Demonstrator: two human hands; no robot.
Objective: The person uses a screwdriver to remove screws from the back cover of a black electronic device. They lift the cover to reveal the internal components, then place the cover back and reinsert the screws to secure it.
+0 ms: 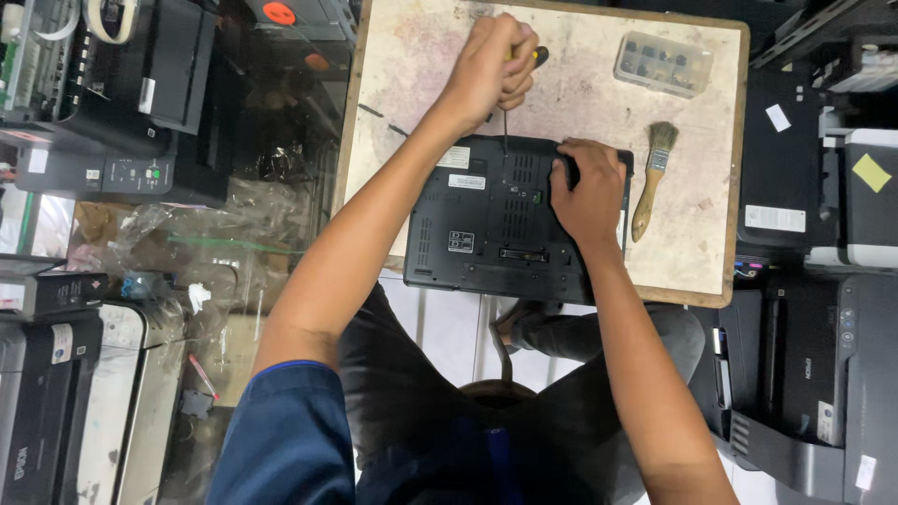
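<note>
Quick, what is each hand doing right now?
Left hand: closed around the screwdriver handle.
Right hand: open, pressing on the laptop.

- I count one black laptop [505, 220], lying underside up on the board.
- One wooden work board [599, 56] beneath it.
- One screwdriver [510, 103], with a yellow-and-black handle and a thin shaft.
- One paintbrush [653, 180] with a wooden handle.
- One clear plastic parts box [663, 64]; the small dark pieces inside are too small for me to count.
- Two hands: the left hand [493, 67] and the right hand [589, 192].
- Printers around the board: I make out perhaps six, though several are cut off by the picture's edge, for example one at lower right [814, 374] and one at lower left [42, 402].
- One roll of tape [112, 19] at upper left.
</note>
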